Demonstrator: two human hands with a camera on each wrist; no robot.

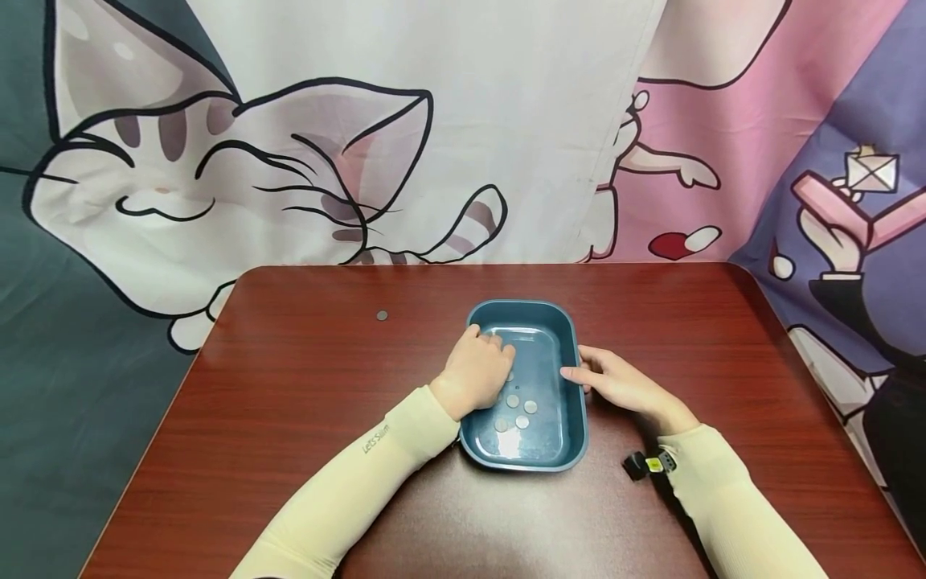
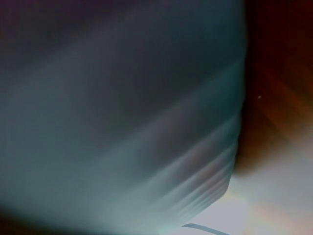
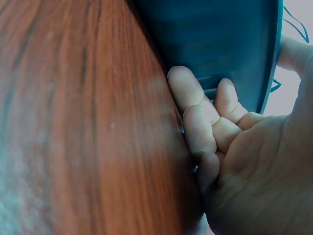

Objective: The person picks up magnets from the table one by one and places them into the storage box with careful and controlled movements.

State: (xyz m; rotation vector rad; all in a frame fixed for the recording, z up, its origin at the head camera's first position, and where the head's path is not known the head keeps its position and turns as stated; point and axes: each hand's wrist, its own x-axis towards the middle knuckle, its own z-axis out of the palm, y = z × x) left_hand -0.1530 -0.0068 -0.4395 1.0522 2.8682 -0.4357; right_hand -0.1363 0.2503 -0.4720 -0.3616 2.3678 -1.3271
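Observation:
A blue rectangular tray [image 1: 522, 463] stands on the table, and several silver coins [image 1: 530, 407] lie on its floor. My left hand [image 1: 477, 366] reaches over the tray's left side, its fingers bent down inside beside a coin near the fingertips. Those fingertips are hidden, so whether they pinch a coin does not show. The right hand [image 1: 615, 379] grips the tray's right wall, thumb over the rim and fingers against the outside. The right wrist view shows those curled fingers [image 3: 199, 128] low on the outer wall. The left wrist view holds only the tray's blurred ribbed wall [image 2: 171, 122].
One more silver coin [image 1: 382, 315] lies on the brown wooden table [image 1: 304, 402], toward its back and left of the tray. A small black device [image 1: 637, 465] is strapped at the right wrist. Behind the table hangs a curtain [image 1: 535, 121] printed with cartoon figures.

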